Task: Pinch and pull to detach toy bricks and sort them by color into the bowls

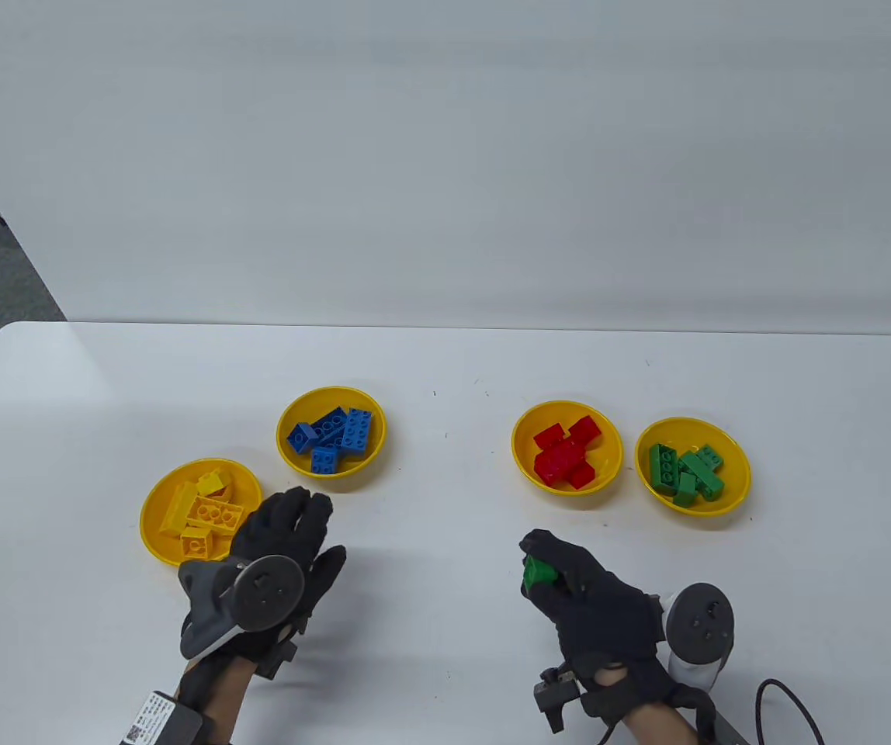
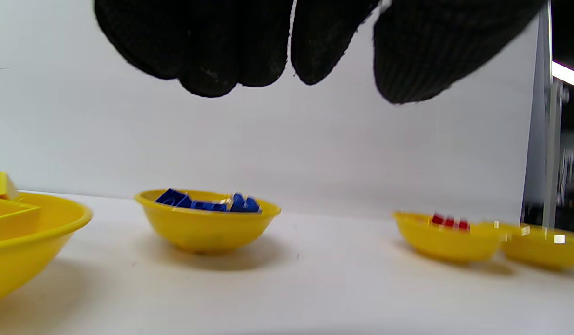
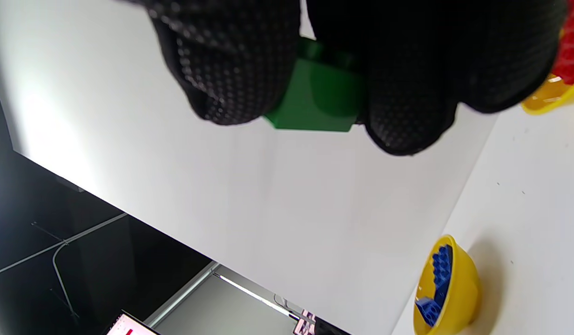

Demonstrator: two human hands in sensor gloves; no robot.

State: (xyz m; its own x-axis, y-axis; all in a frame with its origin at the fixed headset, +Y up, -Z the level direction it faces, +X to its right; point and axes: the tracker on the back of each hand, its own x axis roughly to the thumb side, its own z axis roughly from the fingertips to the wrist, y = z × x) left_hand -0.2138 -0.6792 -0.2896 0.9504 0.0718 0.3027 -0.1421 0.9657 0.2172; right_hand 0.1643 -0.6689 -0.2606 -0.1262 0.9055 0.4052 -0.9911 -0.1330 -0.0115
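Note:
My right hand (image 1: 562, 570) grips a small green brick (image 1: 539, 574) between thumb and fingers, near the table's front, below the red bowl. In the right wrist view the green brick (image 3: 314, 100) shows between two gloved fingers (image 3: 231, 70). My left hand (image 1: 290, 543) hovers beside the bowl of yellow bricks (image 1: 160, 508), fingers relaxed and holding nothing; its fingertips (image 2: 212, 56) hang at the top of the left wrist view. The bowl of green bricks (image 1: 733, 473) stands at the far right.
Four yellow bowls stand in a row: yellow bricks, blue bricks (image 1: 290, 458), red bricks (image 1: 527, 466), green bricks. A cable (image 1: 791, 702) trails at the bottom right. The table's far edge (image 1: 445, 326) meets a white wall.

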